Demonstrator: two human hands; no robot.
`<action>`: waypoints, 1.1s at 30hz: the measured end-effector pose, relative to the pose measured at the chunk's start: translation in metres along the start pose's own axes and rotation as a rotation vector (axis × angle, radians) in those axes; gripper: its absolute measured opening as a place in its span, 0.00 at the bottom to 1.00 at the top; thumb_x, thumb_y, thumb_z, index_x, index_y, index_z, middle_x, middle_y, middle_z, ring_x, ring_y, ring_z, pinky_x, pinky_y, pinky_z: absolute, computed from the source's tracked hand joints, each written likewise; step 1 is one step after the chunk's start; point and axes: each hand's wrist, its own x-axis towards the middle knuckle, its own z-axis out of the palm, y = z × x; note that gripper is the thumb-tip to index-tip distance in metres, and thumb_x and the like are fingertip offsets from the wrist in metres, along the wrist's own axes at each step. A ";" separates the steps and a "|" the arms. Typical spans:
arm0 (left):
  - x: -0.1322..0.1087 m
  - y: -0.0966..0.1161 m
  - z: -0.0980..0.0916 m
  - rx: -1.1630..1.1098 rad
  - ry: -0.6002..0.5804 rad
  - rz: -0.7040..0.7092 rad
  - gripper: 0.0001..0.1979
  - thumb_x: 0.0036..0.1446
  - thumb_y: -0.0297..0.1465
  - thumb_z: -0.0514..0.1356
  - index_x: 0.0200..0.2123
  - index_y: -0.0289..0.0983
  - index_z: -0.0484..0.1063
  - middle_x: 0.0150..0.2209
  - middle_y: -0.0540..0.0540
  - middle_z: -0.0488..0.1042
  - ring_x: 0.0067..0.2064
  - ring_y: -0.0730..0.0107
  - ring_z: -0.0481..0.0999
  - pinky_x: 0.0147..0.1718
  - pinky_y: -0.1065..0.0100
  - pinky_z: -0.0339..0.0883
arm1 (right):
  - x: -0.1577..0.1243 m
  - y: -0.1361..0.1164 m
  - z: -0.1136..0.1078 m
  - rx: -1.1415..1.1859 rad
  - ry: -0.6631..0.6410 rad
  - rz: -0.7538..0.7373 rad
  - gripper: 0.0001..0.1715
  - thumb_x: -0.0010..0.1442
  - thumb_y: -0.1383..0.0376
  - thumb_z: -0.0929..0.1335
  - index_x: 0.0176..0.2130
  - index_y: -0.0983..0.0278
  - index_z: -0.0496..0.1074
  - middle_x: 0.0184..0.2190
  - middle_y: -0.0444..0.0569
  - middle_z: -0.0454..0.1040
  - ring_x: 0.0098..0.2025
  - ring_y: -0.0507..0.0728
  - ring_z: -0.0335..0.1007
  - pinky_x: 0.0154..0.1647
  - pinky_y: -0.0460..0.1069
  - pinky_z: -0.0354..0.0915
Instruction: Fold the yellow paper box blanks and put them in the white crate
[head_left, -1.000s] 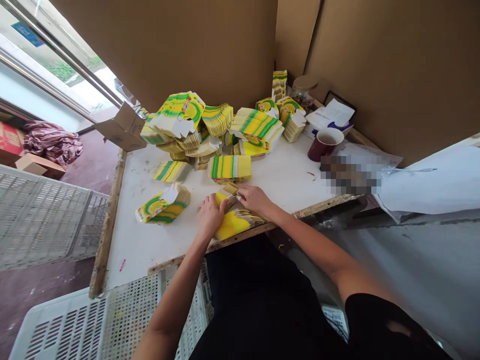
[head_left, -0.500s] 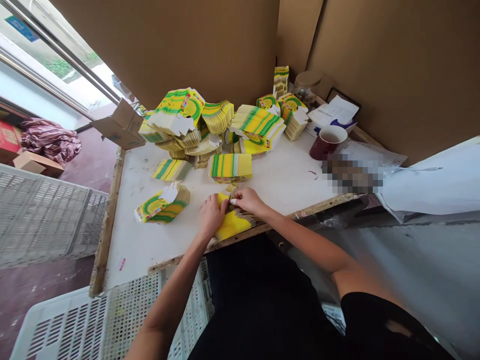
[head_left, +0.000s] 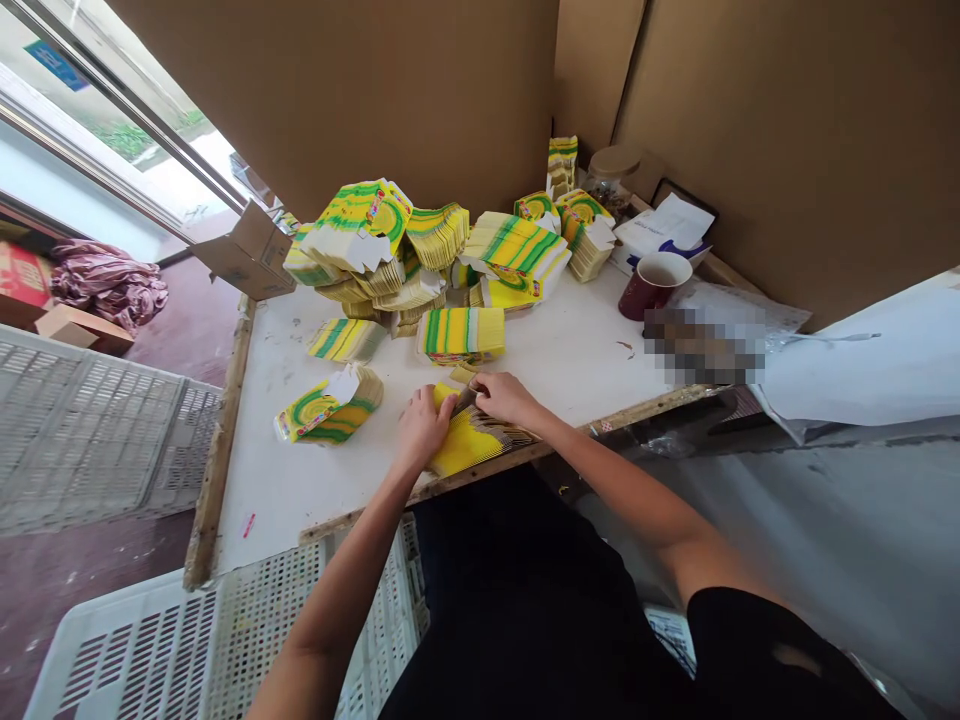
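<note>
A fanned stack of yellow flattened cartons [head_left: 463, 450] lies at the table's front edge, its brown card edges showing on the right. My left hand [head_left: 424, 425] is closed on the stack's left side, with the thumb pressed on top. Fingertips pinched, my right hand [head_left: 506, 398] grips a brown-grey flap of a carton at the stack's upper edge. Just behind the hands stands a yellow and green striped carton bundle [head_left: 461, 333]. Another carton bundle [head_left: 330, 405] lies left of my left hand, with a smaller bundle [head_left: 346, 340] behind it.
A large heap of carton bundles [head_left: 367, 235] fills the back of the white table [head_left: 262, 470]. At right are a maroon mug [head_left: 651, 290], a lidded jar [head_left: 611, 180], papers [head_left: 667, 225] and a plastic bag. White plastic crates [head_left: 142, 640] stand below and left; tall cardboard rises behind.
My right hand has shifted slightly right, drawing the flap away from my left thumb, so more brown card shows between the hands. My left hand stays on the stack.
</note>
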 end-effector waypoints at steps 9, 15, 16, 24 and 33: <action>0.005 -0.002 -0.006 -0.007 -0.099 0.039 0.18 0.63 0.40 0.49 0.49 0.35 0.65 0.50 0.37 0.73 0.53 0.56 0.72 0.47 0.62 0.64 | -0.010 0.027 -0.025 0.038 -0.389 -0.234 0.18 0.45 0.78 0.63 0.34 0.66 0.77 0.25 0.42 0.76 0.27 0.50 0.66 0.28 0.43 0.56; -0.005 0.000 0.003 0.117 0.012 0.083 0.17 0.64 0.39 0.48 0.49 0.36 0.65 0.50 0.38 0.73 0.52 0.57 0.72 0.47 0.61 0.64 | -0.009 0.033 -0.020 0.134 -0.208 -0.249 0.20 0.53 0.75 0.63 0.43 0.65 0.76 0.34 0.46 0.77 0.34 0.52 0.70 0.36 0.45 0.62; -0.006 0.000 0.004 0.127 0.014 0.091 0.17 0.64 0.39 0.48 0.49 0.36 0.65 0.49 0.38 0.73 0.51 0.57 0.72 0.47 0.61 0.65 | -0.009 0.031 -0.018 0.118 -0.104 -0.227 0.21 0.55 0.75 0.63 0.45 0.65 0.75 0.37 0.48 0.77 0.37 0.53 0.71 0.38 0.45 0.62; -0.004 -0.003 0.008 0.153 0.042 0.099 0.17 0.65 0.40 0.47 0.47 0.37 0.66 0.47 0.39 0.73 0.49 0.56 0.73 0.45 0.61 0.65 | -0.012 0.031 -0.001 -0.136 0.114 -0.304 0.16 0.60 0.73 0.62 0.39 0.63 0.77 0.40 0.52 0.72 0.44 0.57 0.66 0.43 0.49 0.62; -0.004 -0.002 0.009 0.150 0.052 0.087 0.18 0.65 0.40 0.47 0.49 0.36 0.65 0.48 0.39 0.73 0.50 0.56 0.73 0.45 0.61 0.65 | 0.006 0.018 -0.014 -0.090 -0.060 -0.257 0.06 0.55 0.72 0.66 0.33 0.65 0.73 0.31 0.47 0.75 0.34 0.54 0.67 0.33 0.46 0.55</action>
